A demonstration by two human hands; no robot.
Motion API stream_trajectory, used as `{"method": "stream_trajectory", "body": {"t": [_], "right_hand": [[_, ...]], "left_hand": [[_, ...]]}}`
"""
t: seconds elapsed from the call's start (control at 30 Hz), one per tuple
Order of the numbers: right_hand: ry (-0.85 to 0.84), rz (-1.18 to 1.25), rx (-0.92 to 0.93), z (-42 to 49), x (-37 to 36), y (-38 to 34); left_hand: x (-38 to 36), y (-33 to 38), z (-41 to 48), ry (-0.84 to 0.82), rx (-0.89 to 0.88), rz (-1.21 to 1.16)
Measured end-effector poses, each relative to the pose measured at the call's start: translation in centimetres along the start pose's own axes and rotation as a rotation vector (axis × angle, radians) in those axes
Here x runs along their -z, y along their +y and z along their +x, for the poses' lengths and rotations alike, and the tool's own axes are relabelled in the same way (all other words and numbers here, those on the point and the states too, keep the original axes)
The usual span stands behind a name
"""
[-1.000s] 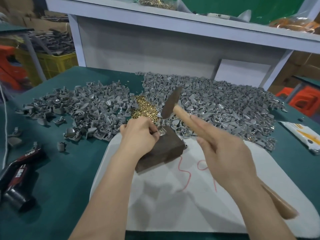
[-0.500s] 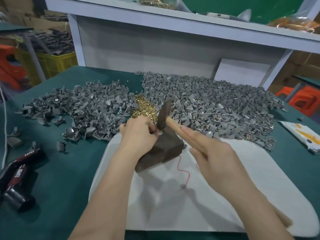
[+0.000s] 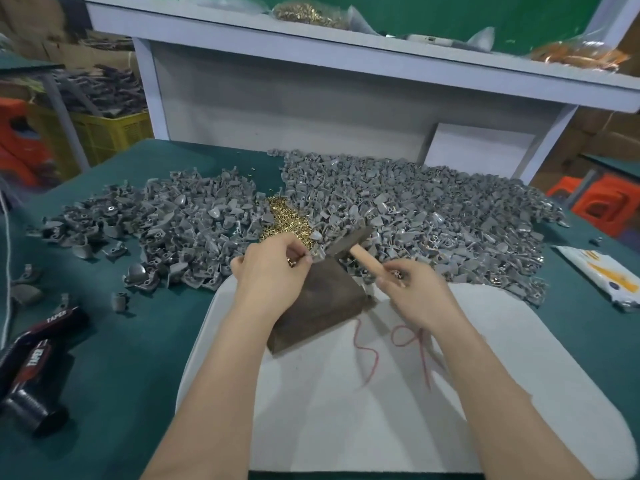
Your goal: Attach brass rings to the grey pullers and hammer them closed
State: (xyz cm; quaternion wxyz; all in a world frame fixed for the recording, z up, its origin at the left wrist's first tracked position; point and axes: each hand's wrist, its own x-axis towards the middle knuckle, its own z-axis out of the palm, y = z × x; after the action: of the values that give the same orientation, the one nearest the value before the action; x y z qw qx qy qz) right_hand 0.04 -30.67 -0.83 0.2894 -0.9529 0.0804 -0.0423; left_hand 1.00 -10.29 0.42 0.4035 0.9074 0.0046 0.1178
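Observation:
My left hand (image 3: 273, 271) pinches a small grey puller (image 3: 317, 253) at the far end of the dark wooden block (image 3: 322, 306). My right hand (image 3: 415, 292) grips the wooden handle of the hammer (image 3: 349, 240), whose metal head lies low just beyond the block, close to the puller. A small heap of brass rings (image 3: 287, 220) lies between two big piles of grey pullers, one on the left (image 3: 166, 230) and one on the right (image 3: 433, 216). Whether a ring sits on the held puller is hidden by my fingers.
The block rests on a white pad (image 3: 381, 410) with a red thread (image 3: 367, 351) on it, laid over the green table (image 3: 121, 358). Black tape-labelled tools (image 3: 34, 358) lie at the left edge. A white packet (image 3: 602, 271) lies at the right. A white shelf (image 3: 346, 64) stands behind.
The hammer was raised, struck down at the puller on the block, and now lies low beyond it. My right hand has slid up near the hammer head. My left hand stayed.

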Motion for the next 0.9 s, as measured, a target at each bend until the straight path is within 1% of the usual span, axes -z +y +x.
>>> {"method": "stream_trajectory", "body": {"t": [0.07, 0.1, 0.13, 0.17, 0.2, 0.23, 0.3, 0.33, 0.37, 0.4, 0.47, 0.5, 0.53, 0.57, 0.6, 0.63, 0.7, 0.73, 0.77, 0.8, 0.87, 0.9], "right_hand": [[0.039, -0.115, -0.001, -0.3, 0.0, -0.1], [0.104, -0.159, 0.022, -0.3, 0.1, -0.3], [0.178, -0.163, 0.06, -0.4, 0.2, -0.7], [0.242, -0.113, 0.123, -0.5, 0.3, -1.4], [0.261, -0.032, 0.2, -0.6, 0.3, -2.5], [0.224, 0.057, 0.267, -0.5, 0.0, -3.6], [0.041, 0.202, 0.312, 0.0, -1.0, -6.0], [-0.036, 0.276, 0.295, 0.3, -1.6, -6.9], [-0.059, 0.353, 0.263, 0.9, -1.9, -7.4], [-0.012, 0.406, 0.226, 1.7, -1.9, -7.8], [0.197, 0.461, 0.125, 3.8, -1.2, -7.7], [0.287, 0.448, 0.056, 4.8, -0.5, -7.6], [0.316, 0.367, -0.023, 5.7, -0.1, -7.4], [0.291, 0.226, -0.094, 6.4, 0.0, -7.3], [0.258, 0.084, -0.119, 6.7, -0.2, -7.4], [0.247, -0.006, -0.085, 6.7, -0.7, -7.8], [0.214, -0.028, 0.109, 6.4, -2.3, -9.3], [0.141, -0.012, 0.208, 6.0, -3.2, -10.1], [0.03, -0.034, 0.273, 5.7, -4.1, -11.0], [-0.086, -0.105, 0.311, 5.5, -5.0, -11.7], [-0.251, -0.296, 0.328, 5.6, -6.9, -12.9], [-0.282, -0.357, 0.314, 5.8, -7.7, -13.3]], "left_hand": [[0.1, -0.1, 0.1, 0.031, 0.023, -0.043], [0.1, -0.1, 0.1, 0.042, 0.031, -0.061], [0.2, 0.0, 0.1, 0.051, 0.034, -0.073], [0.2, 0.0, 0.1, 0.057, 0.031, -0.08], [0.2, 0.1, 0.1, 0.056, 0.021, -0.086], [0.1, 0.1, 0.1, 0.042, 0.004, -0.098], [-0.1, 0.2, 0.1, -0.005, -0.044, -0.158], [-0.1, 0.3, 0.1, -0.016, -0.065, -0.189], [-0.2, 0.2, 0.1, -0.009, -0.075, -0.216], [-0.2, 0.1, 0.2, 0.025, -0.069, -0.243], [0.1, -0.2, 0.5, 0.171, 0.002, -0.353], [0.4, -0.3, 0.7, 0.274, 0.059, -0.452], [0.8, -0.4, 0.8, 0.377, 0.123, -0.573], [1.1, -0.6, 1.0, 0.467, 0.186, -0.703], [1.4, -0.8, 1.1, 0.538, 0.246, -0.832], [1.6, -1.1, 1.3, 0.589, 0.307, -0.947], [1.7, -1.5, 1.6, 0.651, 0.415, -1.092], [1.7, -1.7, 1.7, 0.661, 0.45, -1.124], [1.6, -1.8, 1.8, 0.659, 0.469, -1.137], [1.5, -1.9, 1.9, 0.654, 0.477, -1.141], [1.3, -1.9, 1.9, 0.641, 0.476, -1.156], [1.3, -1.9, 1.9, 0.633, 0.477, -1.165]]}}
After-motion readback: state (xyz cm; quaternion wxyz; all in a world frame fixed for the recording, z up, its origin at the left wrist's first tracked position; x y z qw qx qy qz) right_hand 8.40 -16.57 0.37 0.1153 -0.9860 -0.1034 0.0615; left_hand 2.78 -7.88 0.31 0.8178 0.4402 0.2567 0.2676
